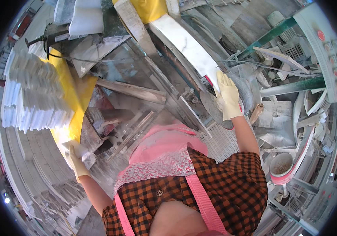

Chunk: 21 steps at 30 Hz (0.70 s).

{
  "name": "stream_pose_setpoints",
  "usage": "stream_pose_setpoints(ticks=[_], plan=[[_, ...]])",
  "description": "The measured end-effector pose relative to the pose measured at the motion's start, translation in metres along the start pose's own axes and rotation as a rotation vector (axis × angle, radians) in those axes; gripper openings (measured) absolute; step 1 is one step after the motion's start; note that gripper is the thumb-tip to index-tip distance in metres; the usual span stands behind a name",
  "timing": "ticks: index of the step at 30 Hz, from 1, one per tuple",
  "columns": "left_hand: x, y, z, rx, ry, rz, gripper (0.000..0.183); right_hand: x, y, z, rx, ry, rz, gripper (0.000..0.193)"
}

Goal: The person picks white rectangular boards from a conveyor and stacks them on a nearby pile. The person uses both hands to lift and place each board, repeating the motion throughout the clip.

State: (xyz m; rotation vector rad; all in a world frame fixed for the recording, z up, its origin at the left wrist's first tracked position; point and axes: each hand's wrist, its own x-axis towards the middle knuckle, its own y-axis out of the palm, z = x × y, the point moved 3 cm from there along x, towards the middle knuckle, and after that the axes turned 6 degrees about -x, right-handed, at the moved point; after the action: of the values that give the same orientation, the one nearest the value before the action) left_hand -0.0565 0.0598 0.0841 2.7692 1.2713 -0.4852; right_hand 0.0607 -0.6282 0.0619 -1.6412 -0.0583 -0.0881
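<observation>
1. Head view, right side: we have our right hand (229, 99) in a cream rubber glove laid on the near end of a long white marble strip (188, 46) that runs up and away along the grey, dust-caked machine surface (164, 84). The fingers (224, 80) are stretched nearly flat and close together, pressing on the strip's end, not wrapped round it.

2. Just below that hand sits a round grey grinding wheel (215, 108), very near the glove. We judge this the main hazard: if the strip slips on the wet dust, the flat hand could slide toward the wheel.

3. Left side: our left hand (76, 160), also gloved, is closed on a small white stone offcut (81, 151) at the lower edge of a yellow sheet (76, 92). The fingers curl round it; the grip looks loose, and the piece could drop.

4. Beside that hand stands a tall stack of white cut stone strips (32, 94), resting on the yellow sheet. We think a knock from the elbow could topple the outer rows.

5. The loose pink apron (164, 147) hangs close to the machine's edge; it could catch.

6. On the far right a pale control panel with red buttons (331, 51) lies well apart from both hands, so stopping quickly looks awkward.
</observation>
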Motion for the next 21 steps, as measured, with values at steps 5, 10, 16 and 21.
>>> stream_pose_setpoints(ticks=[5,10,16,21], plan=[[0.008,-0.006,0.007,0.034,0.004,-0.050,0.057,0.023,-0.008,0.016,-0.192,-0.292,-0.355,0.074],[0.025,-0.025,0.023,0.086,0.005,-0.069,0.057,0.058,0.017,0.023,-0.310,-0.318,-0.279,0.089],[0.051,-0.039,0.036,0.242,0.067,-0.091,0.043,0.085,0.015,0.027,-0.022,-0.448,-0.339,0.082],[0.009,-0.015,0.002,0.604,-0.019,-0.052,0.060,0.098,-0.011,0.025,-0.036,-0.243,-0.062,0.061]])
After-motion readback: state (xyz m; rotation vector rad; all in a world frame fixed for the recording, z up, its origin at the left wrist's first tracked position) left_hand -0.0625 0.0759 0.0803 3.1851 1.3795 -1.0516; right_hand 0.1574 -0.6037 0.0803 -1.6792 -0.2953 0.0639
